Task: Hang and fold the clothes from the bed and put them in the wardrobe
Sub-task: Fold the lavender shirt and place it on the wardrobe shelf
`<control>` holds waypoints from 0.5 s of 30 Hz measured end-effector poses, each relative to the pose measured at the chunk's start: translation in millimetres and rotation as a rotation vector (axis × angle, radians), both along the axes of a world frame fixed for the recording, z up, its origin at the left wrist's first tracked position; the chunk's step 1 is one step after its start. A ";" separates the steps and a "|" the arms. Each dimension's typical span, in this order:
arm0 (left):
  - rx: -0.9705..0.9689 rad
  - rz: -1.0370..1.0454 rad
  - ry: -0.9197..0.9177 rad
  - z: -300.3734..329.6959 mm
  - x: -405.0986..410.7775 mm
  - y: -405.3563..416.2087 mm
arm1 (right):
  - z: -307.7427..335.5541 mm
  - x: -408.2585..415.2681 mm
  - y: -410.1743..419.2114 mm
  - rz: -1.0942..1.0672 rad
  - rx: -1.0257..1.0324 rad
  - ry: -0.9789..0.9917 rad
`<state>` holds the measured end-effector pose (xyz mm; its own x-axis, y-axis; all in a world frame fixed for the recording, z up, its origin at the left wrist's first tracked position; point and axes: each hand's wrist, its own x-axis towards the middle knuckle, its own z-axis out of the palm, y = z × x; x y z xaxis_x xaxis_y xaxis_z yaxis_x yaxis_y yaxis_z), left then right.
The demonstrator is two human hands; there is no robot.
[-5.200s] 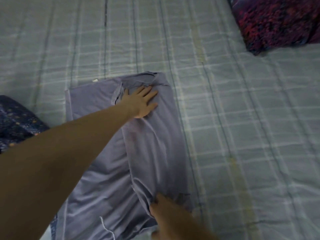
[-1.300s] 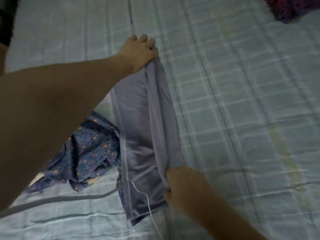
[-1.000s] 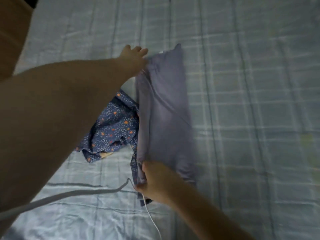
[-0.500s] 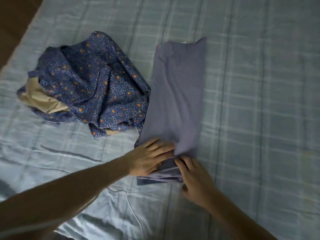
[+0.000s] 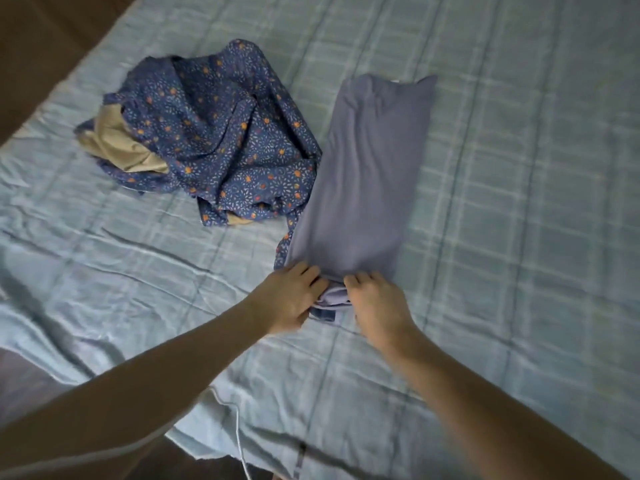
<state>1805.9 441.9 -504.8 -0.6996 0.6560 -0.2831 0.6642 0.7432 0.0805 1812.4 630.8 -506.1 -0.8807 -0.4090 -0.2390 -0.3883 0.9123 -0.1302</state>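
Both hands meet at the near end of the lilac garment [image 5: 360, 181], which lies folded into a long narrow strip on the bed sheet [image 5: 519, 202], running from near to far and leaning slightly right at its far end. The left hand [image 5: 287, 299] curls its fingers around the near left corner of the strip, knuckles up, the fingertips tucked into the bunched layers of cloth. The right hand [image 5: 377, 303] grips the near right corner in the same way, fingers bent down over the edge; its thumb is hidden. The two hands sit just beside each other with a small bunch of lilac cloth showing between them.

Left of the strip, and touching its left edge, lies a crumpled navy floral garment [image 5: 221, 133] with small orange and pale marks, tan lining [image 5: 117, 147] showing at its left side. A corner of the floral cloth reaches down beside the left hand. The sheet is pale blue with a check pattern, wrinkled at the near left, where its edge hangs over the side of the bed. A thin pale cord [image 5: 239, 441] hangs at the near edge between the arms.

Both forearms are bare and reach forward from the near side, the left from the near left corner, the right from the near right, converging on the garment's near end. The picture is slightly blurred around the hands.
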 end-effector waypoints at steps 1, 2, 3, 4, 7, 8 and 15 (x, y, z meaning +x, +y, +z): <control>-0.001 0.022 0.008 2.1 2.3 3.4 | 5.3 -1.2 0.0 -0.011 0.020 -0.024; -0.009 0.033 0.015 3.5 6.0 6.1 | 13.3 -1.7 2.0 -0.025 0.037 -0.045; -0.016 0.043 0.014 4.3 10.4 9.3 | 22.2 -1.8 7.1 -0.037 0.033 -0.041; -0.024 0.060 0.002 7.4 15.5 15.2 | 27.2 -2.3 14.8 -0.055 0.013 -0.038; -0.031 0.164 -0.031 18.1 32.2 42.6 | 41.7 0.2 45.5 -0.108 -0.083 -0.132; -0.037 0.213 -0.032 19.6 36.4 53.2 | 47.1 1.8 55.3 -0.110 -0.101 -0.135; -0.052 0.287 -0.065 18.5 50.5 94.0 | 51.6 24.4 101.1 -0.095 -0.137 -0.203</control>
<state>1856.4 536.0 -486.4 -0.8336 0.4175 -0.3617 0.4211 0.9041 0.0732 1836.8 731.9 -454.5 -0.8565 -0.3671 -0.3627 -0.2549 0.9120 -0.3213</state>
